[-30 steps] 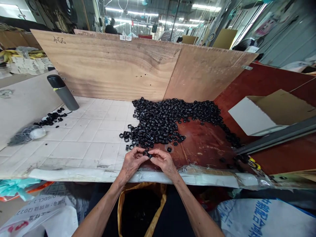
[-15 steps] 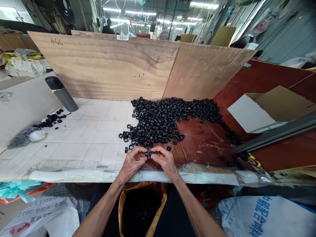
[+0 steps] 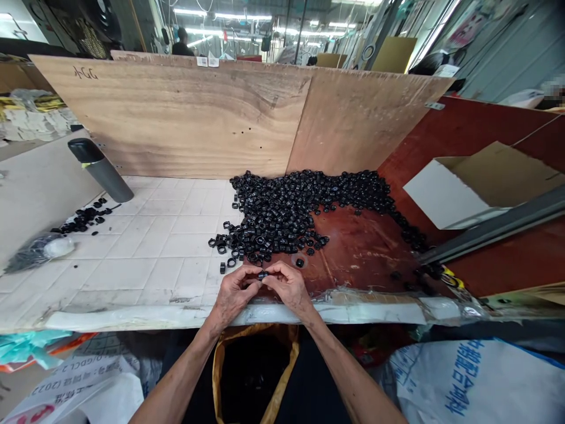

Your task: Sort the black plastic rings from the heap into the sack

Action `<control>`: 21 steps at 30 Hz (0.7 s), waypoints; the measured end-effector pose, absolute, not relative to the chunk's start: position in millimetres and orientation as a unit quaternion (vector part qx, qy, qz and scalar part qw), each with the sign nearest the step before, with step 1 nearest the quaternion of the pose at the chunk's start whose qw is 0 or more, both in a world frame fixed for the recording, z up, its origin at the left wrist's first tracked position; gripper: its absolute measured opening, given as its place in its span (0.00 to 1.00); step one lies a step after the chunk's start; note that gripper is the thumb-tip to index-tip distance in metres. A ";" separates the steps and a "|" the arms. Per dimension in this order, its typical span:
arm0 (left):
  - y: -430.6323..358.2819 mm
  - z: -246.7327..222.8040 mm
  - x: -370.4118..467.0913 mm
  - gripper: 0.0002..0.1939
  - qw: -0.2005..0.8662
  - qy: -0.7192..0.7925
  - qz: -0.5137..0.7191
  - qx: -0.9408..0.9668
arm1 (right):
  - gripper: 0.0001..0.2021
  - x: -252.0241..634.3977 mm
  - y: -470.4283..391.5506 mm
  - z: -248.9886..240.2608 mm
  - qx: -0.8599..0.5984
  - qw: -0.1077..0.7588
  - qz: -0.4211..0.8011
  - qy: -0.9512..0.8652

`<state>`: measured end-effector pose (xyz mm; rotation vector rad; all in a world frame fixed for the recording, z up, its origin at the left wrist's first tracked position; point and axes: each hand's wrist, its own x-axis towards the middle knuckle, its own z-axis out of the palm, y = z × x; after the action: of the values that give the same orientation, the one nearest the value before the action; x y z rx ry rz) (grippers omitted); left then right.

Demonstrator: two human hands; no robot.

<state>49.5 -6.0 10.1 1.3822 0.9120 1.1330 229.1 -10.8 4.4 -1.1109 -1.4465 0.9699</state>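
Just behind the padded front edge of the table, my left hand (image 3: 238,291) and my right hand (image 3: 286,288) meet fingertip to fingertip. Between them is a small black part (image 3: 262,275), pinched by the thumb and forefinger of each hand. Whether it is one piece or two pressed together is too small to tell. Behind my hands spreads a large heap of small black ring-like pieces (image 3: 282,218). One black piece (image 3: 299,262) lies apart on the red surface, right of the heap's near end.
An open yellow-rimmed bag (image 3: 217,377) hangs below the table edge. A grey bottle (image 3: 108,176), a plastic bag of black parts (image 3: 33,250) and loose black bits are at the left. A white carton (image 3: 445,191) stands right; a wooden board (image 3: 189,118) closes the back.
The black pieces in my two hands, apart before, have come together between my fingertips. My right hand has moved slightly left, and the whole view has shifted a little.
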 end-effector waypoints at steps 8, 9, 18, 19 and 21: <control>-6.3 -0.3 46.4 0.12 0.479 0.374 0.474 0.637 | 0.15 229.6 -13.6 4.3 -0.490 0.492 0.293 -0.658; -6.5 -0.4 45.7 0.11 0.454 0.372 0.474 0.656 | 0.16 229.7 -13.4 4.2 -0.495 0.486 0.281 -0.664; -14.5 16.3 46.1 0.10 0.388 0.319 0.474 0.723 | 0.12 216.4 -30.4 8.6 -0.543 0.515 0.219 -0.626; -18.8 16.9 45.4 0.10 0.399 0.327 0.479 0.710 | 0.10 214.3 -37.8 9.2 -0.538 0.521 0.226 -0.623; -31.1 16.2 41.5 0.11 0.417 0.348 0.485 0.685 | 0.09 210.7 -54.9 9.5 -0.513 0.513 0.255 -0.640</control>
<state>41.5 -31.1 16.2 1.7201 0.8728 1.2175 210.7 -54.9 9.5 -1.2333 -1.5389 0.6129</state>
